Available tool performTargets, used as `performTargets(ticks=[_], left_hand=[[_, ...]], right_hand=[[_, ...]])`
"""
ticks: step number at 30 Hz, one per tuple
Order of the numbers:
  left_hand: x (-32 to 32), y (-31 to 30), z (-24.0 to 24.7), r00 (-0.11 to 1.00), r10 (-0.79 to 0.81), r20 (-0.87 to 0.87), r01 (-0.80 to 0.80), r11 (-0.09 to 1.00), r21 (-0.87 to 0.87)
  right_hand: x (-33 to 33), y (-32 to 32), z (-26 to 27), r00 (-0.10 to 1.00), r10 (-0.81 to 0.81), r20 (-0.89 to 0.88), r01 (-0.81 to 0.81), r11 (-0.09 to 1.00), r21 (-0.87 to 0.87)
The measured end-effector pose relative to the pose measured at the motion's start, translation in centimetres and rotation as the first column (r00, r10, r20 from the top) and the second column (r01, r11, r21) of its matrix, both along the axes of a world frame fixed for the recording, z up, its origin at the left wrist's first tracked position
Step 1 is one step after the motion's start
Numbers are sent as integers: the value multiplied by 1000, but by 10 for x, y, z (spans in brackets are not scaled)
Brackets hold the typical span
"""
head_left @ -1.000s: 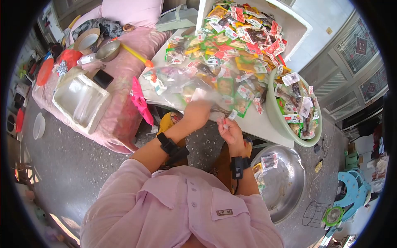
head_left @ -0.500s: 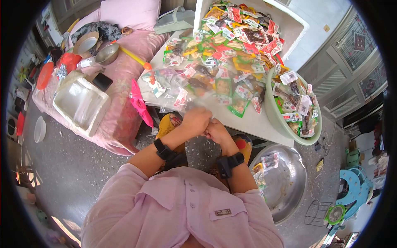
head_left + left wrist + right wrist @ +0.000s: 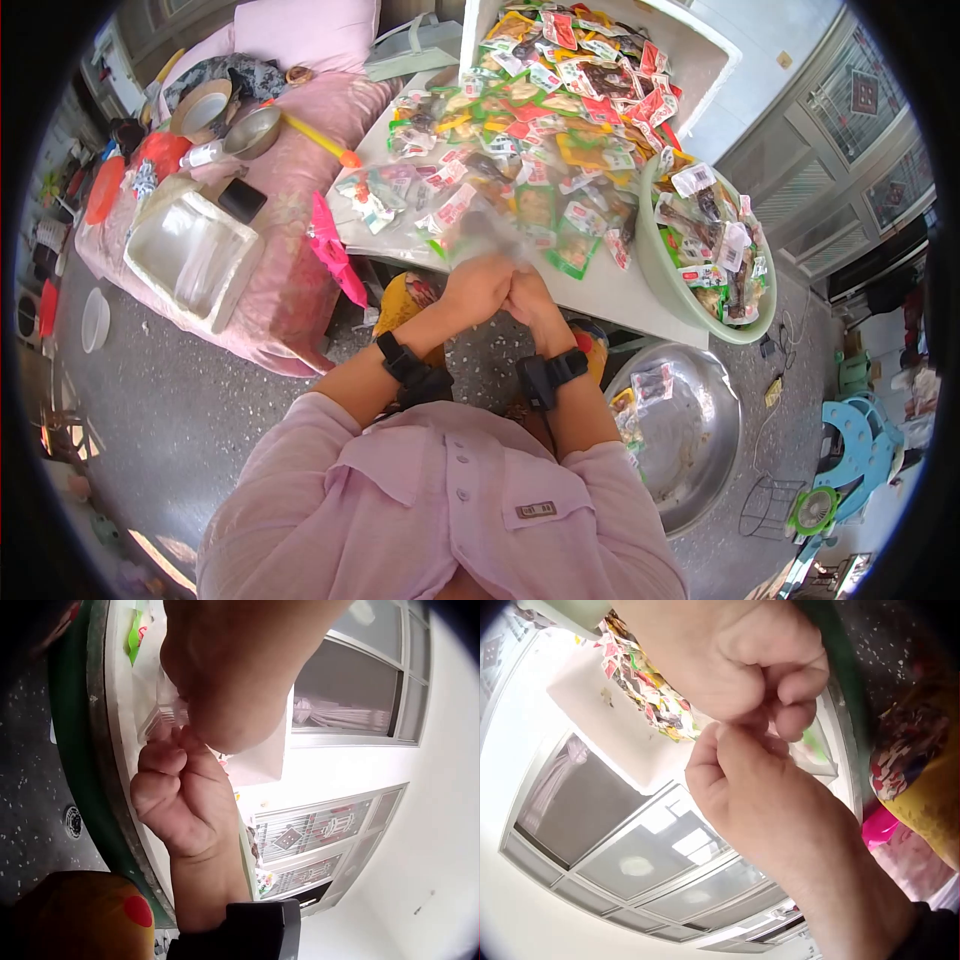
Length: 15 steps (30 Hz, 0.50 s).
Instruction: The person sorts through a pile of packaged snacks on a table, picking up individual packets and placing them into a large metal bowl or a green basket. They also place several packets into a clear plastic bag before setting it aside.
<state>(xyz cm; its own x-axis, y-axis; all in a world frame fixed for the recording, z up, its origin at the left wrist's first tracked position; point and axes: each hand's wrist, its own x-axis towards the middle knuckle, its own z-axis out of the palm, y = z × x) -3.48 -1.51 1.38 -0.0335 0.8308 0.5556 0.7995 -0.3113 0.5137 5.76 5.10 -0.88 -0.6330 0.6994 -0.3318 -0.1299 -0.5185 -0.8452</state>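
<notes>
Both hands meet at the near edge of the white table [image 3: 345, 232], knuckles close together. The left hand [image 3: 478, 288] and the right hand [image 3: 528, 298] have curled fingers and pinch the near end of a clear plastic bag [image 3: 482, 236]. Something dark shows blurred through the bag, which lies toward the packets on the table. From the right wrist, a translucent fold of the bag [image 3: 816, 754] with a green patch appears beside the fingers. The fingertips mostly hide the pinched part. Sealed food packets [image 3: 537, 205] lie just beyond the hands.
A white foam box [image 3: 705, 60] full of packets stands at the table's back. At the right is a pale green basin [image 3: 655, 285] of packets, with a metal basin [image 3: 690, 450] below. A pink-covered bed [image 3: 290, 300] on the left bears a foam tray [image 3: 190, 255].
The right hand has moved left from beside a small packet to meet the left hand at the bag. The left hand has come slightly nearer the body. Both stay together since half a second ago.
</notes>
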Motion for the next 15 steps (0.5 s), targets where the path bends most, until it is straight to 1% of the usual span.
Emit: performTargets(ticks=[1, 2, 5, 6, 7, 8, 9, 10, 12, 13, 15], left_hand=[[-2, 1, -1, 999, 23, 31, -21, 999, -40], [-5, 3, -4, 997, 48, 62, -43, 996, -79], [-13, 11, -28, 990, 90, 106, -84, 995, -61], [-12, 11, -28, 988, 95, 122, -84, 993, -86], [-11, 10, -28, 986, 97, 138, -81, 990, -112], [-10, 9, -28, 983, 98, 153, -77, 988, -136], [-9, 10, -31, 982, 101, 157, -80, 987, -137], [-9, 11, -34, 981, 105, 162, -83, 987, -138], [-7, 11, -37, 979, 112, 171, -88, 986, -144], [-7, 12, -37, 978, 115, 173, -90, 985, -149], [-8, 12, -40, 980, 117, 163, -92, 984, -154]], right_hand=[[9, 8, 2, 985, 135, 110, -141, 989, 48], [18, 16, 4, 939, 261, 225, -285, 955, 81], [47, 36, 10, 944, 54, 326, -162, 935, 316], [56, 46, 3, 945, -155, 287, 8, 890, 455], [65, 54, 0, 909, -355, 218, 172, 797, 579], [74, 62, -1, 884, -442, 154, 328, 821, 468], [81, 67, 3, 842, -530, 101, 472, 814, 338], [89, 72, 6, 785, -616, 63, 596, 779, 196], [108, 90, -19, 786, -615, -60, 614, 788, -48], [110, 93, -22, 777, -618, -122, 598, 784, -168], [108, 98, -18, 750, -638, -175, 619, 770, -152]])
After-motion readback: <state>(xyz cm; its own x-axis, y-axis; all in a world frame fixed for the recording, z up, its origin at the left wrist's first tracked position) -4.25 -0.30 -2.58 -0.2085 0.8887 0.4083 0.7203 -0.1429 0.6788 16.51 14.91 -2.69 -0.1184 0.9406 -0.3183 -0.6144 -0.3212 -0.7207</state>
